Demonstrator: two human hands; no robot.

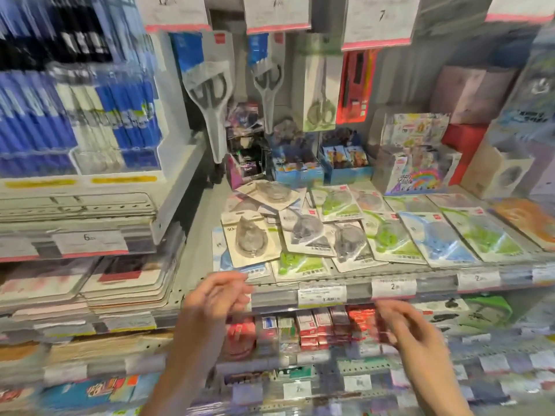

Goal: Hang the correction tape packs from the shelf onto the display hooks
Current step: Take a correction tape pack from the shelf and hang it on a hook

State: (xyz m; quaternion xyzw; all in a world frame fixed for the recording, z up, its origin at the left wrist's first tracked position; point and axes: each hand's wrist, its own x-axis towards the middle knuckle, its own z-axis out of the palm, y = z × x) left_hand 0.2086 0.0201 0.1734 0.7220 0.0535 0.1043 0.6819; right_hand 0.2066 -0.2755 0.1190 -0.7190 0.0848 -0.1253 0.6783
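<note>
Several correction tape packs lie flat in a loose heap on the grey shelf (198,256): a beige pack with a clear dispenser (250,240), grey ones (303,232), green ones (387,235) and a blue one (435,238). My left hand (219,295) hovers just below the shelf's front edge, fingers loosely curled, holding nothing. My right hand (402,325) is lower and to the right, in front of the shelf beneath, fingers relaxed and blurred by motion. Above, packed scissors (210,91) hang on display hooks under price tags (276,13).
Small card boxes (345,166) and a rainbow box (417,172) stand at the back of the shelf. Blue pen packs (90,115) fill the left bay. Small red and white boxes (309,328) fill the shelf below. Price labels (393,286) line the shelf edge.
</note>
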